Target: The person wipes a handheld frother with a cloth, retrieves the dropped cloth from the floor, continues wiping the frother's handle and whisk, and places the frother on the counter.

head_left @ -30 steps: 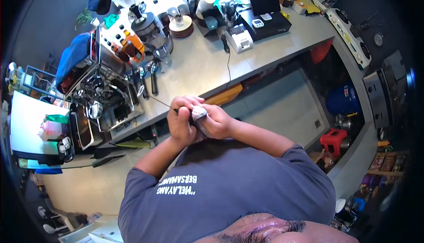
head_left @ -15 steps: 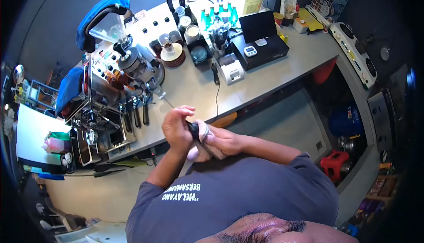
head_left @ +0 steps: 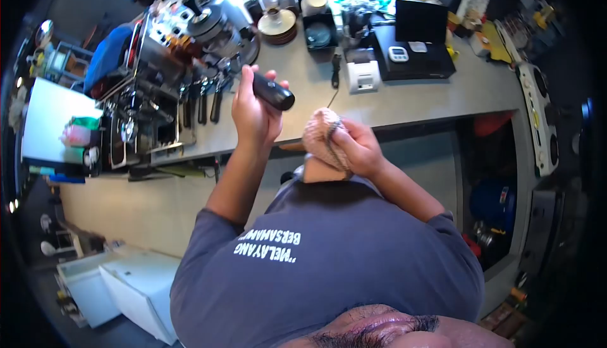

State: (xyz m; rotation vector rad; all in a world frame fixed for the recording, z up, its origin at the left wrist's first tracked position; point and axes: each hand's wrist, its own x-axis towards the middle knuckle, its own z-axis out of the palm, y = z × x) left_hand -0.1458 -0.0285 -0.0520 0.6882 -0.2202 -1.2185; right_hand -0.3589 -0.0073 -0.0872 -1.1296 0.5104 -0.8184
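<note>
My left hand is raised over the counter's front edge, its fingers closed around a black handheld milk frother. The thick rounded end of the handle points down to the right; its thin wand barely shows against the metal things behind. Lower and to the right, my right hand grips a bunched pink and white cloth in front of my shirt. The cloth and the frother are apart. Part of the cloth hangs below the fingers.
On the counter stand a grinder, portafilters, stacked saucers, a white printer and a black cash box. An espresso machine is at left, a white stove at right.
The hands have moved apart: my left hand has lifted the frother up and away from the cloth, while my right hand keeps the cloth and has shifted right and up. The view has shifted.
</note>
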